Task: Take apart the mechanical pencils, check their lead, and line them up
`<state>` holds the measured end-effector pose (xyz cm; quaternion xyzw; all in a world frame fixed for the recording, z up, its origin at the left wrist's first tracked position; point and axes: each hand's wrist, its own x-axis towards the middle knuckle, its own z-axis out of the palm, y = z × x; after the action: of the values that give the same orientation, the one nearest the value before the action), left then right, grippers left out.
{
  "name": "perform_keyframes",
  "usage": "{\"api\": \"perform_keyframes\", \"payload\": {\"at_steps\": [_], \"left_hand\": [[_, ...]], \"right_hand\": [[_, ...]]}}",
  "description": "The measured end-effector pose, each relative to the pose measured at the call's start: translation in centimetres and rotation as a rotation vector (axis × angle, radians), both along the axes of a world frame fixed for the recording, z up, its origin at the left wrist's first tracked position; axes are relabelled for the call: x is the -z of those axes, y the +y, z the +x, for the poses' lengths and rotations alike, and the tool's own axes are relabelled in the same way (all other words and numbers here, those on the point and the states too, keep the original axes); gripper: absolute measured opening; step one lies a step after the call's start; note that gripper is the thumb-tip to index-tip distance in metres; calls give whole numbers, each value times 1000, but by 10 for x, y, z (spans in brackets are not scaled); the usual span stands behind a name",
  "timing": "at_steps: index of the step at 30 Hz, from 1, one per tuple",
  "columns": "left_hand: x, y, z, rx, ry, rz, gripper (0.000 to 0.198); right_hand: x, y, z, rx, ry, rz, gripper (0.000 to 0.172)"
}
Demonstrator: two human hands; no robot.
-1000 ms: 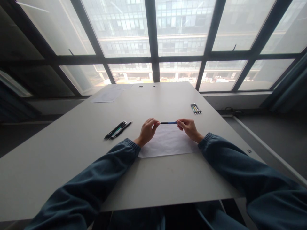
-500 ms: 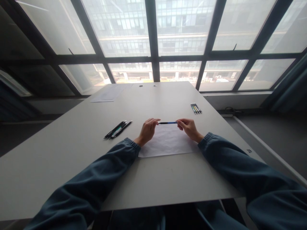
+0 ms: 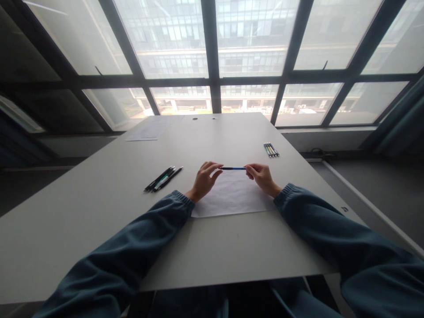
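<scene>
The right hand [image 3: 261, 176] pinched the black-and-blue pen [image 3: 233, 168], which a slackened hold could have dropped onto the paper [image 3: 235, 196]; whether the left hand [image 3: 203, 180] gripped too was indeterminable.

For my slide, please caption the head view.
Left hand and right hand at opposite ends of a black-and-blue pen.

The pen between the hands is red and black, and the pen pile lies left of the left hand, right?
Not red: the head view shows that the pen between the left hand and right hand is blue and black. The pen pile does lie left of the left hand.
</scene>
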<state>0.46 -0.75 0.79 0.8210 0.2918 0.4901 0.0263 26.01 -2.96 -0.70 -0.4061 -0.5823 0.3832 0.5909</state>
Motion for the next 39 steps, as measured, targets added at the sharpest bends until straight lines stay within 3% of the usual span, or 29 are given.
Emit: {"api": "perform_keyframes", "payload": {"at_steps": [10,18,28,34,39], "left_hand": [[2,1,0,-7,-9,-19,19],[0,-2,1,-13,9,-115,44],[6,-1,-2,-26,3,-209,58],[4,0,-1,-39,-46,-185,56],[2,-3,1,-10,-68,-198,39]], "right_hand": [[-4,-3,-1,-22,14,-15,40],[-3,-3,0,-66,30,-7,36],[-2,-3,0,-61,13,-8,38],[-4,-4,0,-35,26,-9,39],[-4,-3,0,-34,40,-6,35]]}}
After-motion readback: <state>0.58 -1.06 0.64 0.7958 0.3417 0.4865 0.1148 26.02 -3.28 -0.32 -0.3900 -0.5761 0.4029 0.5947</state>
